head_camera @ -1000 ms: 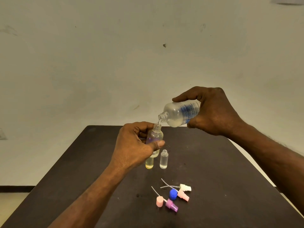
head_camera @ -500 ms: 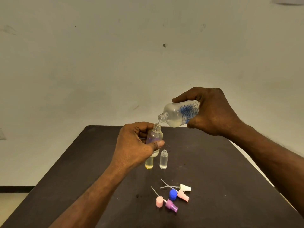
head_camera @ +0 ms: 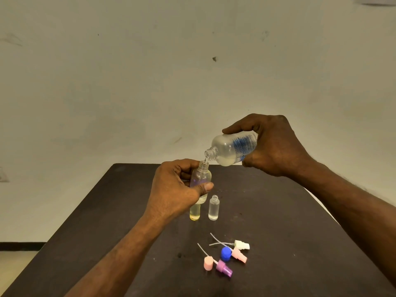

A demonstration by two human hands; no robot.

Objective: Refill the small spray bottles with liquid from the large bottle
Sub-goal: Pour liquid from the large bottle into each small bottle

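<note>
My right hand (head_camera: 276, 146) grips the large clear bottle (head_camera: 231, 150) with blue print, tilted so its open neck points down-left. Its mouth sits just above the open neck of a small clear bottle (head_camera: 201, 176), which my left hand (head_camera: 177, 189) holds upright above the table. A thin stream of liquid runs between the two necks. Two more small open bottles stand on the dark table (head_camera: 278, 221): one with yellowish liquid (head_camera: 195, 213), partly hidden behind my left hand, and a clear one (head_camera: 213, 207) to its right.
Loose spray heads with dip tubes lie near the table's front: a white one (head_camera: 242, 245), two pink ones (head_camera: 240, 255) (head_camera: 207, 263), a purple one (head_camera: 224, 269). A blue cap (head_camera: 226, 253) lies among them. A pale wall rises behind the table.
</note>
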